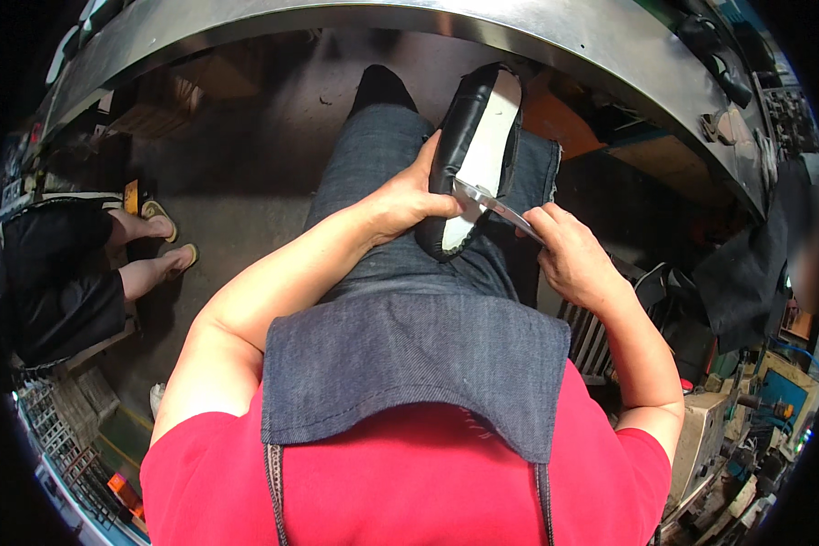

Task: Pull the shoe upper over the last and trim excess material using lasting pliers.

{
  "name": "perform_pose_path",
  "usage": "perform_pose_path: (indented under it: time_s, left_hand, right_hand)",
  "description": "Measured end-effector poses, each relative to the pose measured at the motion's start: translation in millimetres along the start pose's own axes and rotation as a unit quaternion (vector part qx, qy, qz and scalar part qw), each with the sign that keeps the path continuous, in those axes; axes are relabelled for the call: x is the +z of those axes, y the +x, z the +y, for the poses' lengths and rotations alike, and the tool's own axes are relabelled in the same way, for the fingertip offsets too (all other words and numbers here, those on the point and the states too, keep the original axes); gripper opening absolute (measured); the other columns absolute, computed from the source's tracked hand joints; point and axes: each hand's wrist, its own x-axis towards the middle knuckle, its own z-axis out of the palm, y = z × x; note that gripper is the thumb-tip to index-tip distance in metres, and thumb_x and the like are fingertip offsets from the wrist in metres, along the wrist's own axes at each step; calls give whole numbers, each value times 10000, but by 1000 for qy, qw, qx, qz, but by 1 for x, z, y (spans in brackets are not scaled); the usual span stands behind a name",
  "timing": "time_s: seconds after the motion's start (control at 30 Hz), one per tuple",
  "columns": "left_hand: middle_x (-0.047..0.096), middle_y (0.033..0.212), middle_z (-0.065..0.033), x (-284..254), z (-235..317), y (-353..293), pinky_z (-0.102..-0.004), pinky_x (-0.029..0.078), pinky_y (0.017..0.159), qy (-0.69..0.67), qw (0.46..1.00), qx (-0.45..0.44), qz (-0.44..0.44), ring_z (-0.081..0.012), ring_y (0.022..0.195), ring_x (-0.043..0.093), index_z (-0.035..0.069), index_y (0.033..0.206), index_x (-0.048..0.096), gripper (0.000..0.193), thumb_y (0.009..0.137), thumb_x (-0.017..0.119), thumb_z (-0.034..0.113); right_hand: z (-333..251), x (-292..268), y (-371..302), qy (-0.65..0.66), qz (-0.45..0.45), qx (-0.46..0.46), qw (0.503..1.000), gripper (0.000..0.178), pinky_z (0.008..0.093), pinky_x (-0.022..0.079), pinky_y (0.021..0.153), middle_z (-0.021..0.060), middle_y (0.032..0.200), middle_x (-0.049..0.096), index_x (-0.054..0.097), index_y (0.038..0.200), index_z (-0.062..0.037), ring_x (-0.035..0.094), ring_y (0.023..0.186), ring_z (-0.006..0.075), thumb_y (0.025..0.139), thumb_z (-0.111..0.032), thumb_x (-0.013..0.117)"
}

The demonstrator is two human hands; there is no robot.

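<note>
Gripping a black shoe upper (469, 136) with the left hand (409, 196), fingers curled tight around its left edge, thumb lying along the rim. Pinching a thin metal blade (493, 206) in the right hand (569, 255), fingers closed narrow on its handle end, tip touching the white insole (490, 136) near the heel. Resting the shoe sole-up on the lap, over a denim apron (409, 364) and red shirt (400, 482). Sitting on a dark concrete floor (246, 146) below a curving steel bench edge (482, 23). Showing another person's sandalled feet (168, 237) at left, grey crates (64, 409) lower left, cluttered machine parts (746, 409) lower right.
</note>
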Motion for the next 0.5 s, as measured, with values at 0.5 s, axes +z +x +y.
perform_pose_path:
  time_s: [0.5]
  left_hand:
    - [286,1505,-164,-5,-5,2,-372,298,1129,88,996,31,-15,-281,1374,337,95,1555,-12,1123,677,688,49]
  right_hand:
    - [57,46,18,37,66,-104,992,162,462,473,653,176,807,524,442,897,-24,562,774,413,792,28,552]
